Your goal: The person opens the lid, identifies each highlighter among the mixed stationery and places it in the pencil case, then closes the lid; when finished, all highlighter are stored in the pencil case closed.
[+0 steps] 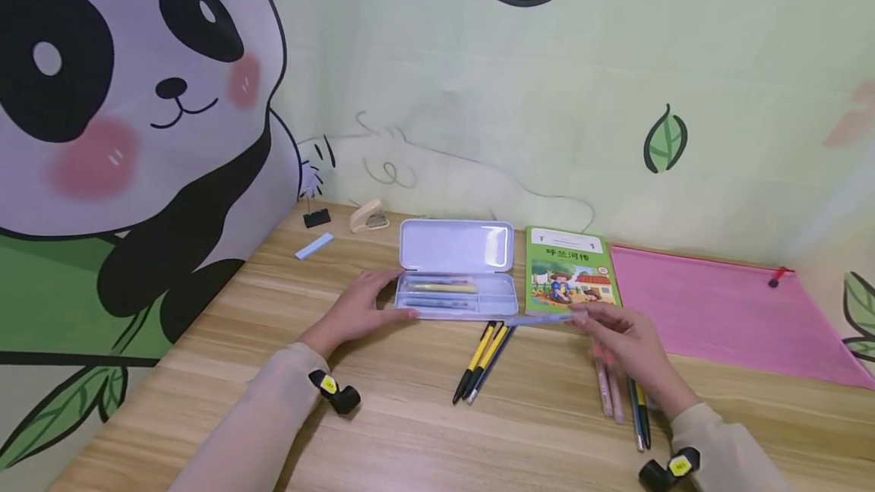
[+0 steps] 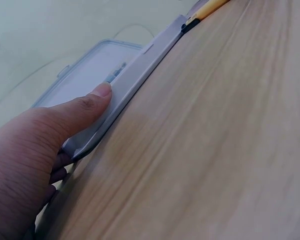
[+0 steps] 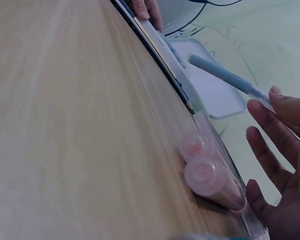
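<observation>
A pale blue pencil case lies with its lid raised and several pens in its left compartment. My left hand grips its left end, the thumb on the front wall and the other fingers around the corner. Between thumb and index finger, my right hand pinches one end of a light blue pen. The pen's other end points left towards the case's front right corner, and the remaining fingers are spread. Below that hand are pink pens on the table.
Two yellow-and-black pens and a dark pencil lie before the case. Another pencil lies near the right wrist. Behind stand a green book, pink pouch, stapler, binder clip and blue strip.
</observation>
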The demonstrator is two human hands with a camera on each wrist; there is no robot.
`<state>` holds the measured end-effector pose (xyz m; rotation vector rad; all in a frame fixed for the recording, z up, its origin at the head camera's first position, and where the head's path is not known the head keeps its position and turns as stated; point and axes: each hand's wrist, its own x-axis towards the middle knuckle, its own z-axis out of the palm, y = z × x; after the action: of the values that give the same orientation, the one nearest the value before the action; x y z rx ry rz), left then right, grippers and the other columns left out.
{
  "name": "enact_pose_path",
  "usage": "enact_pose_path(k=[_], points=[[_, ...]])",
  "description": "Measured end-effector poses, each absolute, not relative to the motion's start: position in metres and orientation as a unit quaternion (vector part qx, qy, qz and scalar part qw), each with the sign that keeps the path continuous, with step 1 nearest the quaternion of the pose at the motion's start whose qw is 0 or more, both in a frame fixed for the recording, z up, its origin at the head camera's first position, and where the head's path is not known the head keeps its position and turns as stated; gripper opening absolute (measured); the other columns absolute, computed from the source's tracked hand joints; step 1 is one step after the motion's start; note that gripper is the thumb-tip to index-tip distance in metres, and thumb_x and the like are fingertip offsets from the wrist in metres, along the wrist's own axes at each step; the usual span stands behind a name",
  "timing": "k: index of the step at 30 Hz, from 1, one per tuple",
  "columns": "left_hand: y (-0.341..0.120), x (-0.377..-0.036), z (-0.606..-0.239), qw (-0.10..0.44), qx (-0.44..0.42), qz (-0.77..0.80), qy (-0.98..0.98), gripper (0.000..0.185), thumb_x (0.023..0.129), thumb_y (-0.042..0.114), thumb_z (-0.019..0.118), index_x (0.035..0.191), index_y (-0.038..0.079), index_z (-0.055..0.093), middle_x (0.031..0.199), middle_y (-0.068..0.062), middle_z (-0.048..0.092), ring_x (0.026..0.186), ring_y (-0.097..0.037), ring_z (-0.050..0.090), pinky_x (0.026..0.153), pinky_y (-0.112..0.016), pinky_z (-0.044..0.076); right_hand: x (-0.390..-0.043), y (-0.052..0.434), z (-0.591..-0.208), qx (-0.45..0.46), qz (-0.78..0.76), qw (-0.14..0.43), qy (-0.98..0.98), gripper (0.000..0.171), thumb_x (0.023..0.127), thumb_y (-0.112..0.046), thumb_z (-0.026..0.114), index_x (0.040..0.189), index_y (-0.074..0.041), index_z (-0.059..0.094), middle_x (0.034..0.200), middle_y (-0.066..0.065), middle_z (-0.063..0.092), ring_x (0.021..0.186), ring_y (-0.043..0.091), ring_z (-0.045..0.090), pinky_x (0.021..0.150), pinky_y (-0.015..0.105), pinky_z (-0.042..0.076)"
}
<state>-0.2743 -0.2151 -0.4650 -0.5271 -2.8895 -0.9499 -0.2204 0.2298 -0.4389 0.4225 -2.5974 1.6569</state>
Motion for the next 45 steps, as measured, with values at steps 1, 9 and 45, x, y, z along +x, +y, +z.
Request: enact_pose_path(k=[1,9,45], points=[[-0.215,-0.274,-0.465,0.027,-0.170,-0.307,-0.936,0.099,0.077,0.075,0.069,0.153,0.018,0.043,0.155,-0.004,0.045,0.141,-0.029,0.038,0.116,-0.053,0.030,-0.220,0.229,-0.438,0.133,0.535,0.019,-0.834,0.040,0.099,-0.037,0.065,0.128,-0.010,0.069,0.114,0.002,0.075,0.109,0.004,0.064,0.091,0.017,0.048],[-0.213,-0.275,-0.466,0.028,-0.169,-0.306,-0.936,0.102,0.075,0.078,0.068,0.153,0.017,0.044,0.155,-0.003,0.045,0.140,-0.027,0.039,0.116,-0.051,0.030,-0.219,0.201,-0.436,0.145,0.584,0.068,-0.796,0.037,0.100,-0.028,0.065,0.125,-0.001,0.068,0.106,0.010,0.076,0.102,0.014,0.070,0.090,0.025,0.053],[-0.216,-0.276,-0.468,0.030,-0.168,-0.302,-0.938,0.101,0.076,0.078,0.068,0.154,0.019,0.043,0.154,-0.004,0.046,0.140,-0.028,0.039,0.115,-0.052,0.031,-0.251,0.070,-0.451,0.264,0.361,0.136,-0.884,0.014,0.093,-0.010,0.072,0.106,-0.011,0.077,0.104,0.003,0.073,0.089,0.018,0.062,0.074,0.034,0.052]])
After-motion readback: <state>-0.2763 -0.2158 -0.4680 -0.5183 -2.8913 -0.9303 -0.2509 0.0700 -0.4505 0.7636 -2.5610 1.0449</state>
